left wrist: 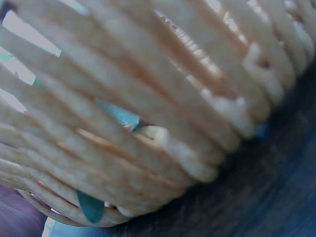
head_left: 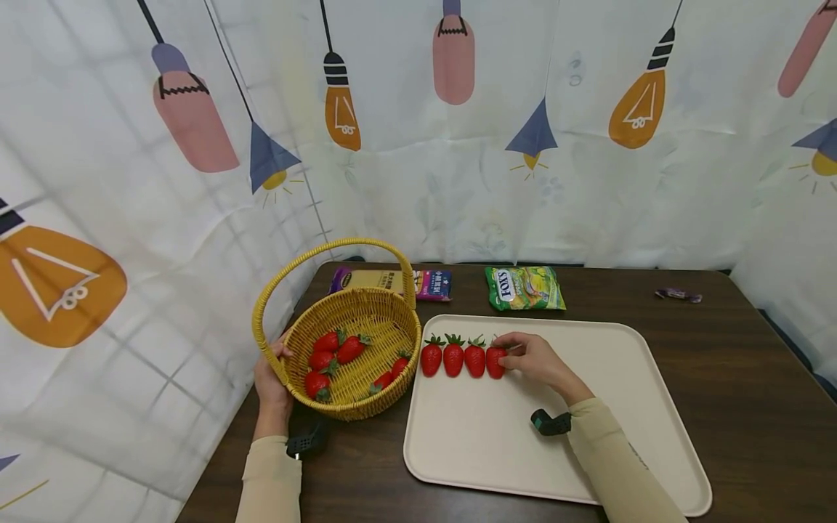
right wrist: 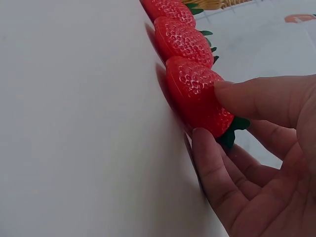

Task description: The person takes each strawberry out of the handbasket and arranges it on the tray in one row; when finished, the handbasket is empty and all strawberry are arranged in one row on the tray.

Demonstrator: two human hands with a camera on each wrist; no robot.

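My right hand (head_left: 536, 359) pinches a red strawberry (right wrist: 190, 91) with a green leafy top between thumb and fingers, low on the cream tray (head_left: 484, 436). This strawberry stands at the right end of a tight row, beside other strawberries (head_left: 453, 357) with their leaves toward the back. On the left, my left hand (head_left: 271, 381) grips the side of a yellow woven basket (head_left: 373, 319), which tilts toward me. Several more strawberries (head_left: 351, 349) lie inside the basket. Its slats (left wrist: 148, 108) fill the left wrist view, where only a little of the hand shows at the lower left.
Behind the basket lies a purple and gold snack packet (head_left: 431, 285). A green candy bag (head_left: 525, 288) rests behind the tray, and a small purple wrapped sweet (head_left: 678, 295) sits at the back right. A printed curtain (head_left: 418, 181) hangs past the table's back edge.
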